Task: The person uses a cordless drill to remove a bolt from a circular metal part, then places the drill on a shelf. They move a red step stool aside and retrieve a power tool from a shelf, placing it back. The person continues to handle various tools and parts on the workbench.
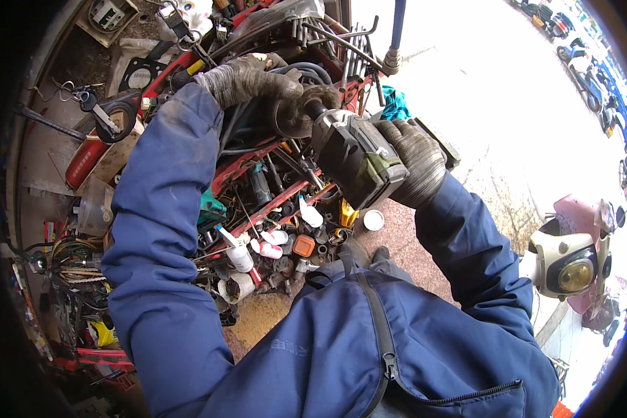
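Note:
My gloved right hand (414,164) is wrapped round the handle of a black and grey cordless impact wrench (352,150). The tool's nose points up and left, against the middle of a round, worn metal part (291,120). My left hand (247,82), in a dirty grey knit glove, grips that round part at its upper left edge; some of its fingers are hidden behind it. Black hoses or cables (240,132) hang beside and behind the part, over a red tool cart (240,171).
Hex keys and rods (348,45) stick up at the cart's far end. Below lie white bottles (238,258), an orange-capped container (304,244) and loose tools. Keys (97,111) hang at left. A blue hose (397,35) hangs at the top; a scooter (568,268) stands right.

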The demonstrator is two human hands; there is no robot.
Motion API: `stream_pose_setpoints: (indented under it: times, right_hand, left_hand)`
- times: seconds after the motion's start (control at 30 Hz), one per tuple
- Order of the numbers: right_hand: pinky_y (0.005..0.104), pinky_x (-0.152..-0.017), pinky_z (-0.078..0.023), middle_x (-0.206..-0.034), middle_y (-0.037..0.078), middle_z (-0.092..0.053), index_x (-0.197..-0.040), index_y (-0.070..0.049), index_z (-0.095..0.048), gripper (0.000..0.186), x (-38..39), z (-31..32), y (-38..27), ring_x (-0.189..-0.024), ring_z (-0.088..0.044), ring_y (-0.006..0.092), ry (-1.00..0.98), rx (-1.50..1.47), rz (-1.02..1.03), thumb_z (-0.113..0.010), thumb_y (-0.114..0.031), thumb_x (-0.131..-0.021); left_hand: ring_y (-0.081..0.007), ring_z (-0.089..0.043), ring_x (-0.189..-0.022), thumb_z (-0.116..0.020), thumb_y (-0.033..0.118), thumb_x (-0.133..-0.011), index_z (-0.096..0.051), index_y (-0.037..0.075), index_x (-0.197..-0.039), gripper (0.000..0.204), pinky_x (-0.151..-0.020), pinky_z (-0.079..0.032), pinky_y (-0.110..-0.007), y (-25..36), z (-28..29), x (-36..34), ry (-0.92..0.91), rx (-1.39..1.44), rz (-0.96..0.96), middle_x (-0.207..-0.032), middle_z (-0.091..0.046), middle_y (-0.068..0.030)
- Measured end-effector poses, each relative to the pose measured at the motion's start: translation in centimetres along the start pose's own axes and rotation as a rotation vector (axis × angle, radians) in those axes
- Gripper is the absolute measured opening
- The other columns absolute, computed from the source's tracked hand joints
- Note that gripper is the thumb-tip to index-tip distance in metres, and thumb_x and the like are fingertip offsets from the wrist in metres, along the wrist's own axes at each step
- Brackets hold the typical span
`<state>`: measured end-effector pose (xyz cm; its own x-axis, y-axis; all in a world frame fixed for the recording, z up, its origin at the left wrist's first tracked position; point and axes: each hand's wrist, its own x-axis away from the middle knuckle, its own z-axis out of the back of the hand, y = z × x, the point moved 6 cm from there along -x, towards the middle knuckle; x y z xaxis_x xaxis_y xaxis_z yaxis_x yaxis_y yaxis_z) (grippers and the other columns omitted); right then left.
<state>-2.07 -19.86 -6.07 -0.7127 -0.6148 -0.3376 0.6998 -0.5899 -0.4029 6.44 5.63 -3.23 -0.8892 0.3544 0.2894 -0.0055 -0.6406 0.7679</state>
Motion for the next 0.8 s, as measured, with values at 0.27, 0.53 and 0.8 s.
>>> stream_pose_setpoints:
  times: [0.27,0.53,0.8]
  right_hand:
    - [0.0430,-0.083,-0.049,-0.103,0.017,-0.061,-0.119,-0.004,-0.059,0.060,0.3,-0.6,0.2,-0.093,-0.059,0.0351,-0.002,-0.102,-0.040,-0.077,-0.031,-0.068]
    - [0.0419,-0.085,-0.049,-0.106,0.016,-0.062,-0.118,-0.005,-0.059,0.062,0.1,-1.5,0.6,-0.097,-0.060,0.0346,-0.033,0.006,-0.060,-0.079,-0.031,-0.066]
    - [0.0380,-0.079,-0.053,-0.104,0.014,-0.065,-0.123,-0.006,-0.058,0.071,0.3,-1.6,0.9,-0.092,-0.064,0.0319,0.037,-0.139,-0.073,-0.084,-0.030,-0.061]
  left_hand:
    - [-0.0113,-0.055,-0.100,-0.079,0.033,-0.074,-0.059,0.003,-0.115,0.054,-0.095,-0.043,-0.029,0.4,-0.4,0.2,-0.046,0.093,-0.018,-0.104,-0.062,-0.0007]
    - [-0.0117,-0.055,-0.102,-0.078,0.034,-0.075,-0.060,0.003,-0.116,0.054,-0.095,-0.043,-0.029,0.3,-0.2,0.2,-0.034,0.027,-0.006,-0.105,-0.061,-0.0012]
    - [-0.0203,-0.056,-0.113,-0.085,0.043,-0.062,-0.051,0.006,-0.131,0.086,-0.103,-0.042,-0.034,2.1,-0.5,1.6,0.185,0.020,-0.070,-0.114,-0.062,-0.0101]
